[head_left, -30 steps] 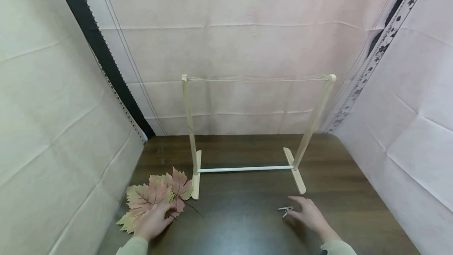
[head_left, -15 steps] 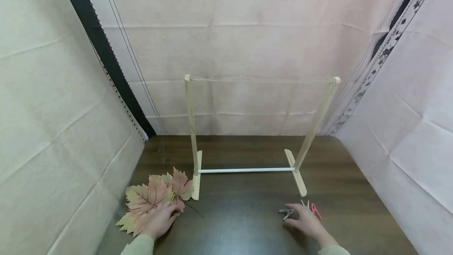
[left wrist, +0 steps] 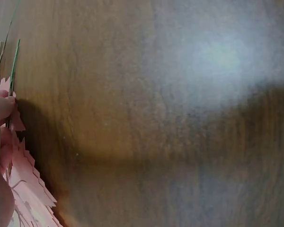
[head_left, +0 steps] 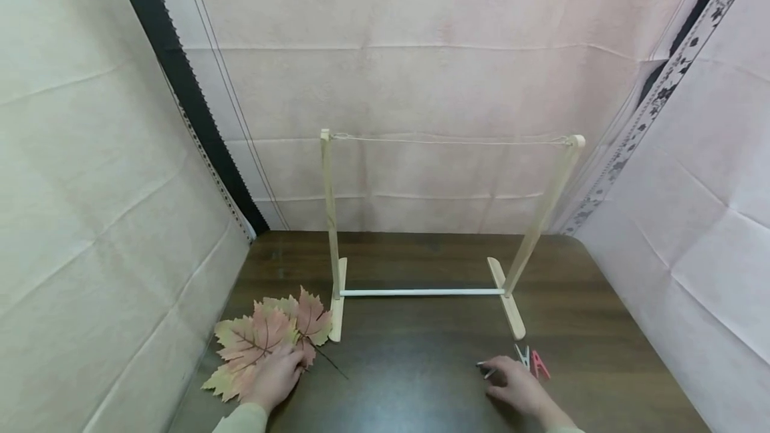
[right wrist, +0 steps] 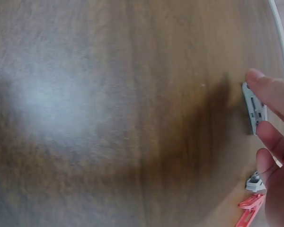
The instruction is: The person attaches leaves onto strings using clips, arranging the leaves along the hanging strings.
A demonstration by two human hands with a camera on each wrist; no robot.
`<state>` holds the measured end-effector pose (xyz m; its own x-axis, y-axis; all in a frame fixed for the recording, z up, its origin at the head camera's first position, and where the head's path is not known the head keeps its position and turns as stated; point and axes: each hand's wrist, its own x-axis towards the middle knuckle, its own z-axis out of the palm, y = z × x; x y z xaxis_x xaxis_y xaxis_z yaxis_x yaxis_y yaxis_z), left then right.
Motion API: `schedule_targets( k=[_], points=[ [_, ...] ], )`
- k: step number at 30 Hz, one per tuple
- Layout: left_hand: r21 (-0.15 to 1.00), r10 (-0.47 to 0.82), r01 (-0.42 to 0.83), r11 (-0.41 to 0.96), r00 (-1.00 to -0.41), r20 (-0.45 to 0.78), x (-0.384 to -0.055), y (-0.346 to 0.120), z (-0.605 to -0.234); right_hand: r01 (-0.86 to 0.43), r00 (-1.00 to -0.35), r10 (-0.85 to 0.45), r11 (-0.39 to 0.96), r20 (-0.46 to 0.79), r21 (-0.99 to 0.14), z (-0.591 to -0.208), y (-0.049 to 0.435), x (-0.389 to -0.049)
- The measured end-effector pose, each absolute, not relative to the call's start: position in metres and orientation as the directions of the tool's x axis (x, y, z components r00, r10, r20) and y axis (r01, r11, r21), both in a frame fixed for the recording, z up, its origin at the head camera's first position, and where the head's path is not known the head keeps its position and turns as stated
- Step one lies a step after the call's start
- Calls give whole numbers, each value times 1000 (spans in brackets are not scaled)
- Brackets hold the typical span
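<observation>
In the head view, your left hand is pinching a stem of the leaves, which are lying at the lower left of the frame. At the lower right, your right hand is pinching a grey clip between thumb and finger. A pale clip and a red clip are lying just beyond it on the tabletop, and a rack is standing mid-frame.

Leaves: pink and yellow-green, dark red lines. Stem: green. Grey-white pegs. Pinky-red peg. Table: dark brown, streaky. Stand: pale cream, bar white. Cloth: off-white. One strip black; flowery strip white with black flowers. Sleeve: pale green.
</observation>
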<state>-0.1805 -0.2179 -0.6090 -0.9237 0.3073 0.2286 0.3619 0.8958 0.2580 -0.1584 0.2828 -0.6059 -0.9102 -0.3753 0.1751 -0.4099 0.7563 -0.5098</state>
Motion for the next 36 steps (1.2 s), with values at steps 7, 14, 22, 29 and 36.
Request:
schedule_targets(
  k=[7, 14, 22, 29, 36],
  points=[
    [219, 302, 387, 896, -892, 337, -183, -219, -612, -407, -912, -339, 809, 229, -425, -613, 279, -156],
    [235, 290, 409, 882, -863, 413, -189, -220, -607, -324, -945, -267, 832, 188, -451, -615, 278, -158],
    [230, 262, 388, 893, -861, 437, -190, -223, -604, -322, -946, -266, 834, 185, -448, -616, 276, -159],
    [246, 231, 373, 895, -858, 460, -194, -230, -598, -364, -927, -283, 835, 245, -414, -619, 274, -158],
    [328, 136, 287, 900, -900, 414, -199, -230, -580, -352, -930, -266, 843, 253, -407, -624, 272, -159]
  ],
)
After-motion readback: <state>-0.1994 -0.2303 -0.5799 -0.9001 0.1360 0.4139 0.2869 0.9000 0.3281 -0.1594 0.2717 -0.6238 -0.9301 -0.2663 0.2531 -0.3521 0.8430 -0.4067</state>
